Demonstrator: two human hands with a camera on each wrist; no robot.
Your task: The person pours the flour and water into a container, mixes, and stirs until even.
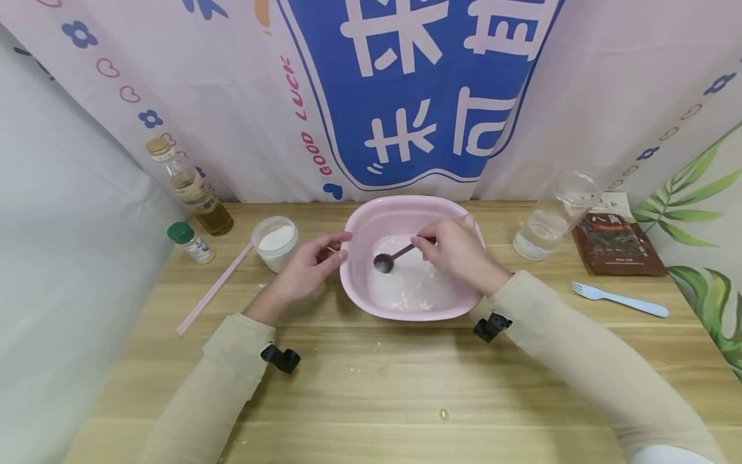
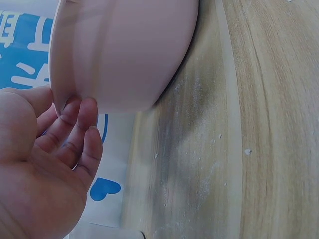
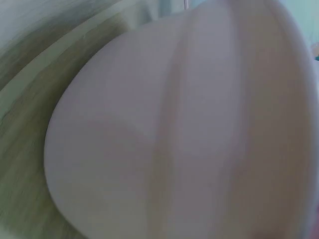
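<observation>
A pink plastic basin (image 1: 411,315) stands on the table, with whitish, watery contents (image 1: 400,283) and pale lumps in its bottom. My left hand (image 1: 304,269) pinches the basin's left rim between thumb and fingers; in the left wrist view the fingertips (image 2: 88,105) curl under that rim. Inside the basin, my right hand (image 1: 460,251) grips the handle of a small dark measuring spoon (image 1: 384,263). The spoon's bowl is low over the contents, toward the left side. The right wrist view shows only the basin's outer wall (image 3: 134,134); the right hand is hidden there.
Left of the basin are a tub of white powder (image 1: 277,240), pink chopsticks (image 1: 214,288), a green-capped shaker (image 1: 191,243) and a corked bottle (image 1: 199,193). To the right stand a clear pitcher (image 1: 545,225) of water, a brown packet (image 1: 620,245) and a light-blue fork (image 1: 620,299).
</observation>
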